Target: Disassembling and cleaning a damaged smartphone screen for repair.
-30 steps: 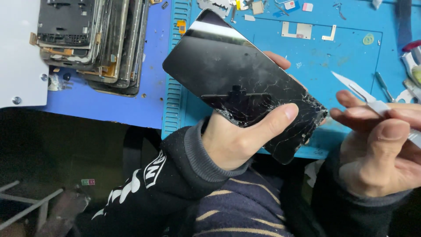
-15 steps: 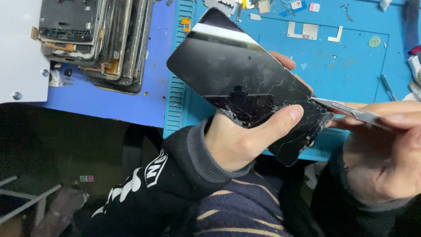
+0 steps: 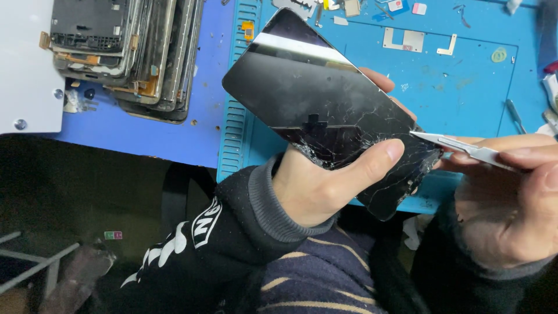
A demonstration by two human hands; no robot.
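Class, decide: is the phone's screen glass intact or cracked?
Cracked: the phone in the left hand shows cracks spreading across its lower glass.

There is just one camera. It sits on the person's head and looks down, a little forward, over the person's chest and lap. It is very close to the hands, so they look big. The left hand is in the middle of the picture, holding up a cracked phone screen. The right hand is cut off by the right edge. Behind them, at the top, the camera sees part of a blue work mat and a stack of phone frames at the top left. The bottom left shows dark floor under the table edge. No second view shares the scene.
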